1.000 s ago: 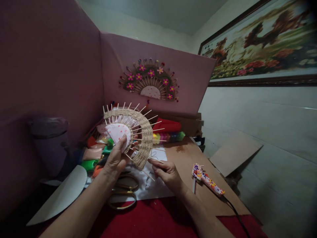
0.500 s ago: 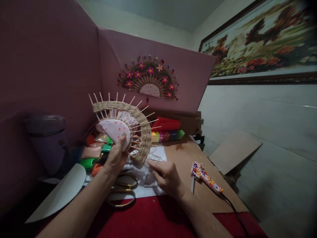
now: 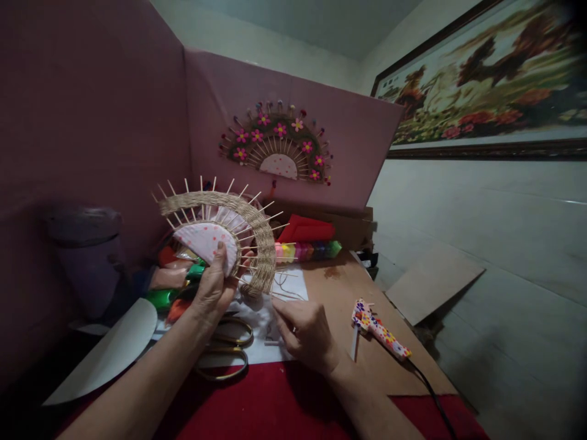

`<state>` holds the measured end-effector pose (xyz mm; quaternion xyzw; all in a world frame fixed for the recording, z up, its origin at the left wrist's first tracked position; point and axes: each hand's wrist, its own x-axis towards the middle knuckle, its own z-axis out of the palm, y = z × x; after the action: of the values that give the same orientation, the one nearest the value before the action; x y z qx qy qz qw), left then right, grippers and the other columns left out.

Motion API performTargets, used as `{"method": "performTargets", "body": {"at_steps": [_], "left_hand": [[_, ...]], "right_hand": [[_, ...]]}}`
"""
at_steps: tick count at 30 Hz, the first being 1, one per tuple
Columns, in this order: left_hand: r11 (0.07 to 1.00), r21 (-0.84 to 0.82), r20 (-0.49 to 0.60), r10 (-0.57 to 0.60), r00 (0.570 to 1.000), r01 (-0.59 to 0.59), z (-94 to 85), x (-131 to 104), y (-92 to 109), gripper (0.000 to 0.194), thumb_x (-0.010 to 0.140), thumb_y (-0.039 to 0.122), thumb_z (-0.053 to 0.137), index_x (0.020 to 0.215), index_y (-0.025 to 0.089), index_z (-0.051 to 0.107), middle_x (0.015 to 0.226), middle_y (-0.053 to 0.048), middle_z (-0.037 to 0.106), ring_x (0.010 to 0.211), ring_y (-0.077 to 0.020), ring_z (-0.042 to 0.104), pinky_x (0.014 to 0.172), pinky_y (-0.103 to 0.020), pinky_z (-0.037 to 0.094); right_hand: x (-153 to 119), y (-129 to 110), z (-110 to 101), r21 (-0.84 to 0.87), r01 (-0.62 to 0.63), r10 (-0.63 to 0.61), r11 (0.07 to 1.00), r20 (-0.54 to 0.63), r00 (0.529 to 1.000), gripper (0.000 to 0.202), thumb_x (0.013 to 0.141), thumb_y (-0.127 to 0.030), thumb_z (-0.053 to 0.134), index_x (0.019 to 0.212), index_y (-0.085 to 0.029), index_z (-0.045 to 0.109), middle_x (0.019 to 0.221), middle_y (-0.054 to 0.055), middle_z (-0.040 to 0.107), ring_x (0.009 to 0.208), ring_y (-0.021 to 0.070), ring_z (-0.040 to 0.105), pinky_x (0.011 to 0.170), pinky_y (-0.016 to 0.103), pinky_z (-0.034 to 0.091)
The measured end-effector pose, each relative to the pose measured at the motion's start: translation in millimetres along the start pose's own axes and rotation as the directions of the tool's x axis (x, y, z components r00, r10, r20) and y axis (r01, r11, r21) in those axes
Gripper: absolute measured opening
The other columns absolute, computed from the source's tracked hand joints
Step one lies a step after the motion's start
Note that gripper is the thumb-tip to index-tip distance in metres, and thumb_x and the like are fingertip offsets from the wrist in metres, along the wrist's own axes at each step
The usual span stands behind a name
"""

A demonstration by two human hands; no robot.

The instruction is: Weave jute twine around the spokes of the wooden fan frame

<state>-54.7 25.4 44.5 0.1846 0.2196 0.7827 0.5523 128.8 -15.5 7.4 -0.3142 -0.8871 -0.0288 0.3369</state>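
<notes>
My left hand (image 3: 213, 286) grips a half-round fan (image 3: 265, 249) by its spotted white centre, thumb on the front face. Thin wooden sticks radiate from that centre, and a band of tan twine is woven across them. Just below the band's lower right end, my right hand (image 3: 306, 335) is closed in a pinch on the twine (image 3: 288, 294), whose loose loops trail behind the fingers over a white sheet (image 3: 300, 280). The pinched bit itself is mostly hidden. Under my left wrist lie scissors (image 3: 235, 362) with large metal handles.
A flowered glue gun (image 3: 380, 330) with a black cord rests on the brown board (image 3: 339, 287) at right. Coloured packets (image 3: 167, 278) and a white half-disc (image 3: 110, 354) are at left. Behind, a finished-looking flowered fan (image 3: 279, 131) is on the pink panel (image 3: 358, 134).
The fan and my left hand have shifted slightly left and tilted a little anticlockwise. My right hand has dropped slightly, still pinching close to the band's end.
</notes>
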Motion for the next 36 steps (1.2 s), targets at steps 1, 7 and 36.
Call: {"method": "performTargets", "body": {"at_steps": [1,7,36], "left_hand": [[1.0,-0.012,-0.003,-0.001,1.0,0.001,0.2,0.1,0.3,0.012,0.08,0.023,0.056,0.088,0.015,0.06,0.073,-0.005,0.068,0.066,-0.0164,0.066,0.061,-0.027,0.056],[0.994,-0.066,-0.067,-0.091,0.994,0.087,1.5,2.2,1.3,0.019,0.082,0.026,0.054,0.096,0.014,0.059,0.087,-0.01,0.068,0.075,-0.018,0.066,0.062,-0.028,0.056],[0.968,-0.179,-0.054,-0.19,0.98,0.177,11.1,-7.1,3.0,0.028,0.085,0.019,0.048,0.112,0.013,0.054,0.09,-0.011,0.068,0.083,-0.0202,0.066,0.066,-0.028,0.057]], "right_hand": [[-0.3,0.1,1.2,-0.005,0.0,0.0,1.0,0.01,1.0,0.023,0.085,-0.02,0.042,0.098,-0.015,0.061,0.069,0.006,0.064,0.064,0.0158,0.059,0.06,0.025,0.037],[-0.1,0.6,9.1,-0.004,-0.006,0.006,1.0,0.046,0.999,0.02,0.082,-0.016,0.044,0.095,-0.015,0.059,0.07,0.006,0.065,0.063,0.0151,0.059,0.058,0.024,0.037],[2.2,8.5,13.7,0.124,-0.042,0.05,0.991,-0.061,0.997,0.029,0.083,-0.011,0.043,0.106,-0.016,0.059,0.1,0.011,0.066,0.091,0.0179,0.062,0.081,0.027,0.045]]}}
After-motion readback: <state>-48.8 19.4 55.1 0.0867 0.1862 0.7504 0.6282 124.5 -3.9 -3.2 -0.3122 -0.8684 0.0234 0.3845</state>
